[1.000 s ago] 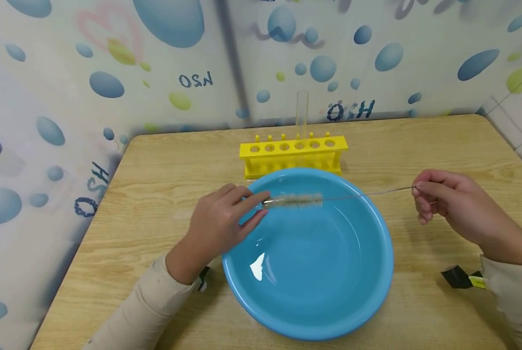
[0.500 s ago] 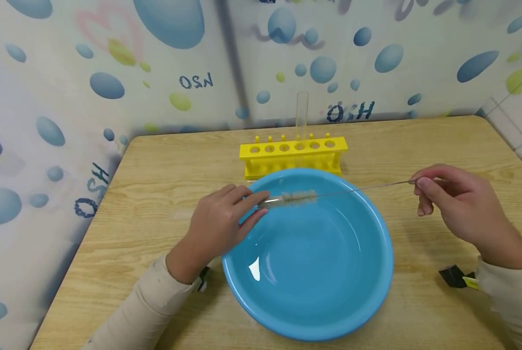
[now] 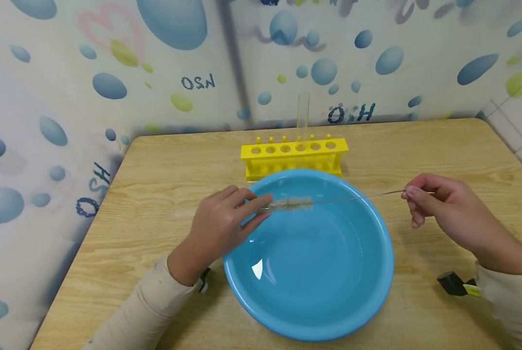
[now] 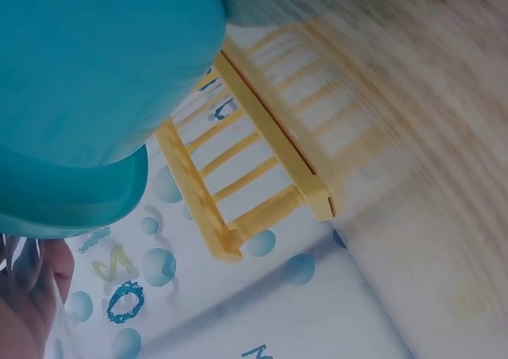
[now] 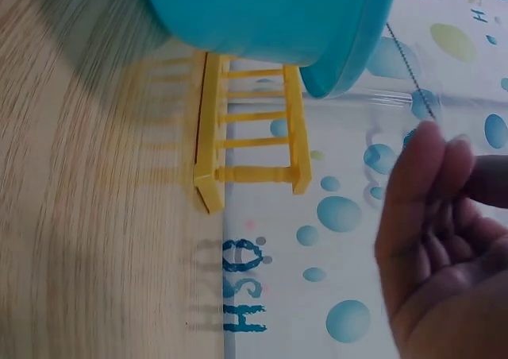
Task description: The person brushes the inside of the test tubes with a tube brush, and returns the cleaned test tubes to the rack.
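Observation:
Over the blue basin (image 3: 309, 272) my left hand (image 3: 221, 218) grips a clear test tube (image 3: 185, 213). One end of the tube sticks out faintly to the left of the hand; its mouth faces right. A bottle brush with pale bristles (image 3: 302, 203) is partly inside that mouth, and some bristles are outside it. My right hand (image 3: 444, 214), off the basin's right side, pinches the brush's thin twisted-wire handle between thumb and index finger. The wire (image 5: 411, 69) also shows in the right wrist view, leading to the fingertips. The left palm hides the middle of the tube.
A yellow test tube rack (image 3: 293, 150) stands right behind the basin, with another clear test tube (image 3: 303, 114) upright in it. The wooden table (image 3: 155, 170) meets a patterned wall (image 3: 155, 63) at the back and left.
The right hand has shifted left and the brush has slid left, deeper into the tube, so fewer bristles show. My left hand holds almost the same place.

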Demonstrator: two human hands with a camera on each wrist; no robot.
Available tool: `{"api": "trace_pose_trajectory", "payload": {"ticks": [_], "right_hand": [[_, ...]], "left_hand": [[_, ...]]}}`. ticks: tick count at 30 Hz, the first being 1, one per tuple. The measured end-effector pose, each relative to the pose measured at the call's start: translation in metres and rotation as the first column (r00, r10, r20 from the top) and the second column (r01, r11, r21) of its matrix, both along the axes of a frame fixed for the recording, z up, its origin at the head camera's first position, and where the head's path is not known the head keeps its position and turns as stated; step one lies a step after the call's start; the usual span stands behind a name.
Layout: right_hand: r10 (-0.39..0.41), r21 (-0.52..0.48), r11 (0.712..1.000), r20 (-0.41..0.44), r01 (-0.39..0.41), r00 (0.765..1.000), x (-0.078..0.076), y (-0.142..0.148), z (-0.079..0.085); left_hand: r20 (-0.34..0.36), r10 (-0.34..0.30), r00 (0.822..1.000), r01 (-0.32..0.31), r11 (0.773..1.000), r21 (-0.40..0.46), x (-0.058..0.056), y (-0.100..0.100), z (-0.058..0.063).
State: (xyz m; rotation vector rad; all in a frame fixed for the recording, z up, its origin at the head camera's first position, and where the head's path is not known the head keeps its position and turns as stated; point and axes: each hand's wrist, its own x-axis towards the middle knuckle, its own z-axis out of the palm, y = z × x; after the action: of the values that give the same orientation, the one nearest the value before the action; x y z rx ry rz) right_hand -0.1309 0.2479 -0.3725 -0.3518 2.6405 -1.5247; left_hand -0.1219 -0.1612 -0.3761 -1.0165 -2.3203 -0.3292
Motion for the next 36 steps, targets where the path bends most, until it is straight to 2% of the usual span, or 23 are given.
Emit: {"api": "trace_pose_trajectory", "payload": {"ticks": [2, 4, 7, 10, 13, 15, 16, 17, 20, 23, 26, 28, 31, 34, 36], "right_hand": [[-0.026, 0.000, 1.000, -0.087, 0.026, 0.996, 0.001, -0.001, -0.002], [-0.039, -0.008, 0.999, -0.214, 0.038, 0.976, 0.002, -0.003, -0.004], [-0.030, -0.032, 0.999, -0.411, 0.018, 0.911, 0.003, -0.005, -0.007], [-0.006, -0.109, 0.992, -0.536, -0.062, 0.844, 0.003, -0.004, -0.009], [-0.002, -0.203, 0.969, -0.572, -0.139, 0.820, 0.004, -0.005, -0.008], [-0.015, -0.207, 0.971, -0.566, -0.124, 0.824, 0.005, -0.006, -0.007], [-0.027, -0.183, 0.979, -0.558, -0.091, 0.829, 0.006, -0.008, -0.006], [-0.041, -0.173, 0.983, -0.539, -0.064, 0.841, 0.007, -0.009, -0.005], [-0.071, -0.141, 0.990, -0.429, 0.011, 0.900, 0.009, -0.011, -0.003], [-0.091, -0.137, 0.989, -0.268, 0.056, 0.959, 0.011, -0.013, 0.000], [-0.092, -0.082, 0.993, -0.167, 0.079, 0.982, 0.011, -0.016, 0.004], [-0.084, -0.056, 0.996, -0.156, 0.077, 0.984, 0.011, -0.017, 0.005], [-0.071, -0.067, 0.996, -0.213, 0.057, 0.975, 0.010, -0.018, 0.004], [-0.046, -0.064, 0.998, -0.349, 0.025, 0.936, 0.011, -0.017, 0.000], [-0.019, -0.070, 0.997, -0.456, -0.014, 0.890, 0.010, -0.016, -0.002]], "left_hand": [[0.013, 0.001, 1.000, -0.001, 1.000, 0.004, 0.000, 0.000, -0.001], [0.026, 0.005, 1.000, -0.005, 1.000, 0.007, 0.000, 0.000, -0.001], [0.038, 0.009, 0.999, -0.009, 1.000, 0.007, -0.001, 0.000, -0.002], [0.042, 0.003, 0.999, -0.004, 1.000, 0.003, -0.001, 0.000, -0.002], [0.046, 0.001, 0.999, -0.001, 1.000, 0.002, -0.001, 0.001, -0.001], [0.041, -0.001, 0.999, 0.001, 1.000, 0.004, -0.001, 0.001, 0.000], [0.035, -0.002, 0.999, 0.002, 1.000, 0.006, -0.001, 0.001, 0.000], [0.029, -0.003, 1.000, 0.003, 1.000, 0.008, -0.001, 0.001, 0.000], [0.008, -0.008, 1.000, 0.008, 1.000, 0.010, 0.000, 0.001, 0.000], [-0.005, -0.009, 1.000, 0.009, 1.000, 0.012, 0.000, 0.002, -0.001], [-0.018, -0.007, 1.000, 0.007, 1.000, 0.017, 0.000, 0.002, 0.000], [-0.018, -0.003, 1.000, 0.003, 1.000, 0.018, 0.000, 0.002, 0.001], [-0.004, -0.005, 1.000, 0.005, 1.000, 0.023, 0.000, 0.002, 0.000], [0.022, -0.010, 1.000, 0.010, 1.000, 0.019, 0.000, 0.001, 0.000], [0.035, -0.013, 0.999, 0.012, 1.000, 0.016, -0.001, 0.001, 0.000]]}}
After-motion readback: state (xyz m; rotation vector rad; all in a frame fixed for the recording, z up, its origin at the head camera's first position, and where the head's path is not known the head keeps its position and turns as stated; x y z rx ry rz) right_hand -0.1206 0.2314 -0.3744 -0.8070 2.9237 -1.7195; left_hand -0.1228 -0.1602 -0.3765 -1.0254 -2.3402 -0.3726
